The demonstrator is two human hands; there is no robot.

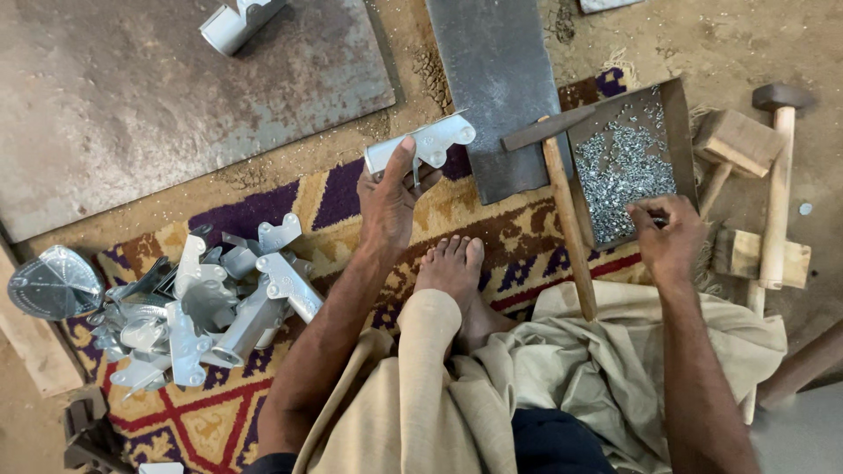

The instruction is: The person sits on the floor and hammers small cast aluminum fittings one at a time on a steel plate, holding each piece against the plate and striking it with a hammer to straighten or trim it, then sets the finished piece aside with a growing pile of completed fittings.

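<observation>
Two hands: left [389, 197] gripping stamped metal bracket [421, 145], right [669, 237] pinching tiny rivets [622, 167].

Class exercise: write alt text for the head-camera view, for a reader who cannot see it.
Seated on a patterned rug, a person holds a metal bracket in the left hand while the right hand reaches into a tray of small metal fasteners.

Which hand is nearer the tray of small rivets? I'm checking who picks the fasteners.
Right. The right hand reaches into the tray of small rivets at its near edge; the left hand holds a metal bracket well off to its left.
</observation>
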